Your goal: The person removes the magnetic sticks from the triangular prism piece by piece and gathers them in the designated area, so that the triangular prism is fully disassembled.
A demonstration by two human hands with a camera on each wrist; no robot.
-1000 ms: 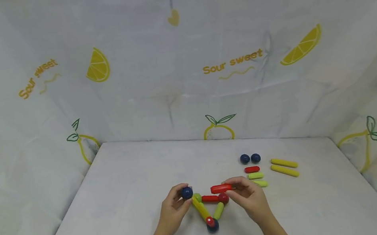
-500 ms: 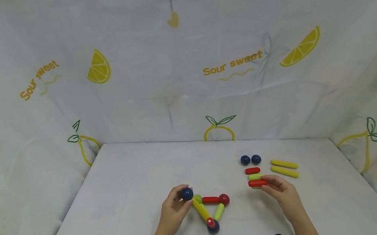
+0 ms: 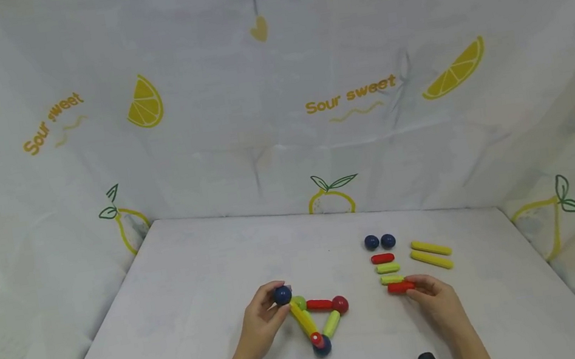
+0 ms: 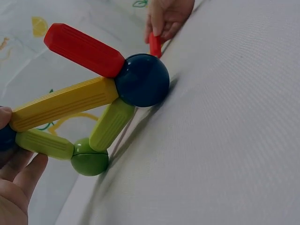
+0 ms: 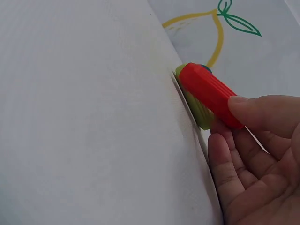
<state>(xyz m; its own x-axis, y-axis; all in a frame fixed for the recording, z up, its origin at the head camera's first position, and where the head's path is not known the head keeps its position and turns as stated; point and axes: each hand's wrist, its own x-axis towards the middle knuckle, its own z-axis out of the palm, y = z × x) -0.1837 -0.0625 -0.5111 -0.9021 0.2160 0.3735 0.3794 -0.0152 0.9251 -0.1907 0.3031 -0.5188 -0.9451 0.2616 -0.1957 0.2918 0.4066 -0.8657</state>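
My left hand (image 3: 260, 324) grips a dark blue ball (image 3: 282, 295) at the raised corner of a ball-and-stick construction. From it a yellow stick (image 3: 303, 319) slopes down to a second blue ball (image 3: 323, 347), which also carries a red stick (image 4: 86, 49) pointing upward. A light green stick (image 3: 332, 324), a red ball (image 3: 340, 304), another red stick (image 3: 318, 304) and a green ball (image 4: 89, 159) complete the base on the table. To the right, my right hand (image 3: 441, 300) pinches a loose short red stick (image 5: 208, 93) between thumb and fingers, close beside a light green stick (image 3: 392, 279).
Behind the right hand lie a light green stick (image 3: 387, 268), a red stick (image 3: 382, 258) and two blue balls (image 3: 372, 242). Two long yellow sticks (image 3: 432, 259) lie further right. A lemon-print cloth (image 3: 242, 167) hangs behind the white table (image 3: 195, 266).
My right hand has carried the red stick from above the construction rightward to the loose sticks and lowered it there. The left hand keeps its grip on the blue ball.
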